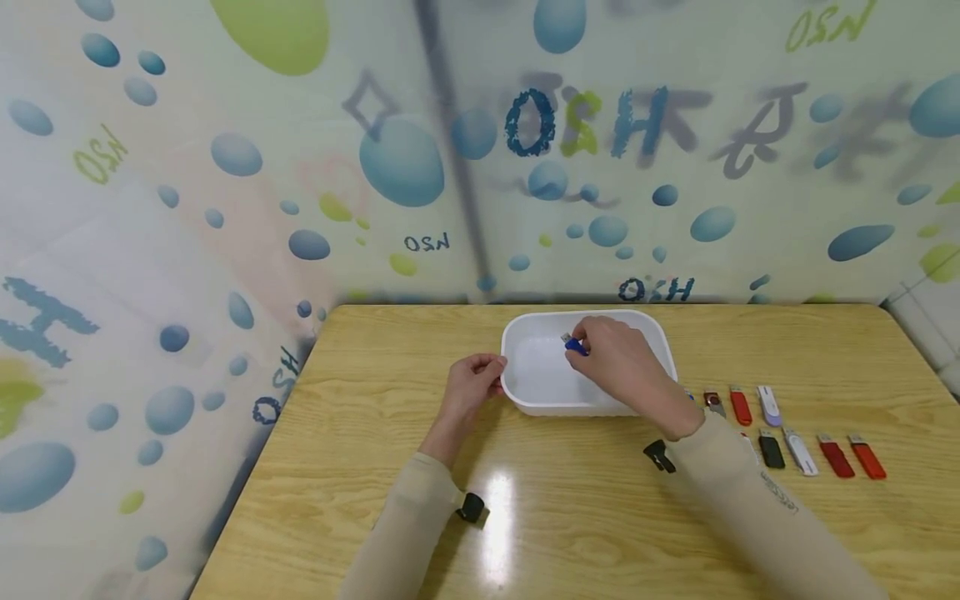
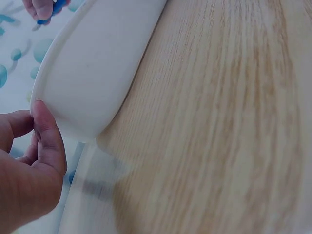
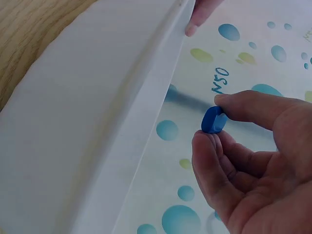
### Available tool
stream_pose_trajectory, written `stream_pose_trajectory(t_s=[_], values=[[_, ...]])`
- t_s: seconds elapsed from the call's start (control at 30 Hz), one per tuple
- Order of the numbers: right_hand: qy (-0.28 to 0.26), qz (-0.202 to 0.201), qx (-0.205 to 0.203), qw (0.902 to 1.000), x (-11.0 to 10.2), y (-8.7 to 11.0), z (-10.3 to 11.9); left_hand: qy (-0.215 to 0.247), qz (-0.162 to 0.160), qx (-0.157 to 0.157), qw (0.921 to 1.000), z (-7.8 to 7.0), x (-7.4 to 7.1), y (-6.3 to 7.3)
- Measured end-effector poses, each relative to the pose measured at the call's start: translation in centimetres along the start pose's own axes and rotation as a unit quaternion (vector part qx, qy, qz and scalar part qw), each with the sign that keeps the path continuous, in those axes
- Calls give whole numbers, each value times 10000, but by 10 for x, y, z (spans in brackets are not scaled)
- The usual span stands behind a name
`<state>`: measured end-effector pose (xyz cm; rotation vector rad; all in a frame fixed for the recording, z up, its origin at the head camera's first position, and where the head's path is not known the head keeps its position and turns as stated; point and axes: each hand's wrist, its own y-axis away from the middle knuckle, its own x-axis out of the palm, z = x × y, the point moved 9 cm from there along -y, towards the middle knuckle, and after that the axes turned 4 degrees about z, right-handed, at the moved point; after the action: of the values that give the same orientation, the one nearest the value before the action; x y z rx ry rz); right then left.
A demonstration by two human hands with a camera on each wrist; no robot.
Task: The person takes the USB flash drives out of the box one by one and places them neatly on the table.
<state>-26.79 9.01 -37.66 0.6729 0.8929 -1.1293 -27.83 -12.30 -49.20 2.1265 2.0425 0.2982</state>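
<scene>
A white plastic basin (image 1: 570, 410) stands near the table's back edge in the head view. At its left end my left hand (image 1: 472, 387) pinches the rim between thumb and fingers, which the left wrist view shows close up. Over the basin, my right hand (image 1: 618, 354) holds a blue USB stick (image 1: 575, 344) by its body, with the metal plug pointing up and left. In the right wrist view the thumb and fingertips pinch the blue stick (image 3: 213, 120) above the rim. The basin's right part is hidden behind my right hand and wrist.
Right of the basin, several USB sticks lie in two rough rows, among them a red one (image 1: 740, 406), a white and purple one (image 1: 768, 407) and a black one (image 1: 771, 448). My right sleeve (image 1: 735, 475) partly covers some. A patterned sheet (image 1: 480, 167) hangs behind the table.
</scene>
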Motion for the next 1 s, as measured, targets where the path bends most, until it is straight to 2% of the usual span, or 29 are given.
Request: stream_pose_trajectory(t_s=[0.27,0.5,0.73,1.0], values=[[-86,-253,-37,9996,-18,19,-16,57,25,-17,10000,1,2,-1],[-233,-315,222,9990,-39,42,-43,54,6,-11,10000,3,2,-4],[-142,-470,466,9977,-54,62,-68,-16,-20,-15,10000,2,0,-2],[-126,-837,764,9935,-68,89,-103,-72,-2,-30,10000,1,-1,-1]])
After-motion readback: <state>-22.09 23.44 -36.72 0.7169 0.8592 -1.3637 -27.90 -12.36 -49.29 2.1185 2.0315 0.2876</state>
